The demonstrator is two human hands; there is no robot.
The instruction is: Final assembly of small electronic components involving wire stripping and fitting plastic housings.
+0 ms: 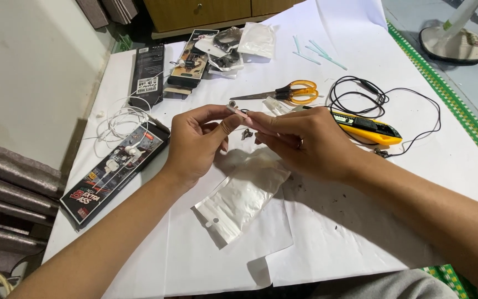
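far left: dark earphone package (112, 174) lies flat at the edge of the white paper sheet (327, 243), white earbuds seated in it; coiled white cable (120, 122) just above it, and a second dark box (149, 75) further up. left hand (195, 144) raised over the sheet, thumb and forefinger pinched narrow on a small round earbud piece (232, 105); remaining fingers curled. below and between the hands: empty clear plastic bag (244, 196) flat on the sheet, a small dark part (247, 133) lying just above it. right hand (305, 141) meets the left at the fingertips, pinched narrow on the same earbud piece from the other side; which fingers carry the hold, cannot tell. back centre: opened packages and plastic wrappers (217, 52) in a loose pile. orange-handled scissors (286, 92) just behind the hands, blades pointing left. yellow utility knife (369, 128) just right of the right hand, partly hidden by it. black cable (385, 111) looped around the knife. pale blue sticks (316, 52) far back. fan base (453, 44) on the floor, top right.
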